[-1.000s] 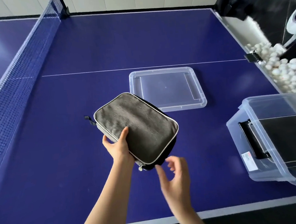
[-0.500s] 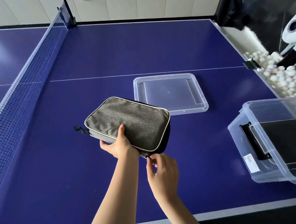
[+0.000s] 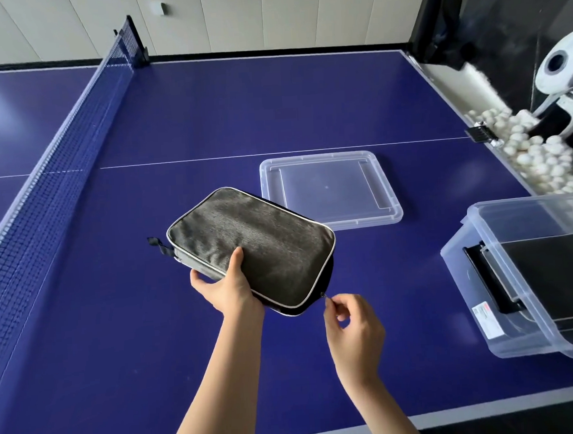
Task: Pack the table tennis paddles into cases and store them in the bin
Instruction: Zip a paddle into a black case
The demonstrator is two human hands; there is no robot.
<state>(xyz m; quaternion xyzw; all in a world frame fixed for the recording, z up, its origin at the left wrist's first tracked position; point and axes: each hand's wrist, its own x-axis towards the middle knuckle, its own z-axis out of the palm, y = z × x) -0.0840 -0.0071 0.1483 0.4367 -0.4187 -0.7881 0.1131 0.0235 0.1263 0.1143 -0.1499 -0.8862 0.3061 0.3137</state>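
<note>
Left hand point(image 3: 227, 287) grips grey rectangular fabric case point(image 3: 256, 243); right hand point(image 3: 354, 326) pinches tiny zipper pull point(image 3: 324, 295); contents hidden.

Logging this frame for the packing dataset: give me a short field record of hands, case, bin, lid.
left hand: grips the near edge of the grey case, thumb on top
right hand: pinches the zipper pull at the case's near right corner
case: held above the table, tilted
bin: clear, open, at the right, a dark case already inside
lid: flat on the table, behind the grey case
</note>
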